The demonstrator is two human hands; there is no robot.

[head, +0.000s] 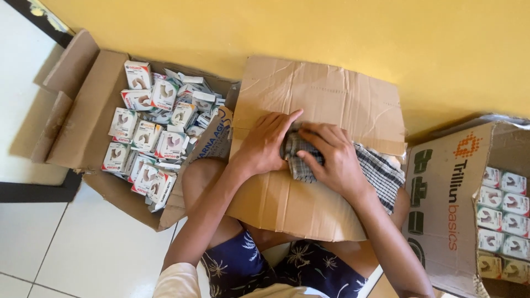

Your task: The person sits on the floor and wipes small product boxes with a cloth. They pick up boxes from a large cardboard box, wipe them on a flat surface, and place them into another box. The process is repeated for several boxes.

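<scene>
I see my left hand [264,144] and right hand [329,157], 2 half-curled grips bunching the checked cloth [381,171] on flat cardboard [320,99].

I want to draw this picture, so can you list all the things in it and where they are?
checked cloth: one, black and white, on the cardboard sheet, bunched under both hands
cardboard sheet: one, brown, across the lap
left carton: one, brown, open, left side
small boxes: many, white, jumbled in left carton
right carton: one, brown, right side
stacked boxes: several, white, neat rows in right carton
wall: yellow, behind
floor: white tiles
left hand: on cloth
right hand: on cloth
</scene>
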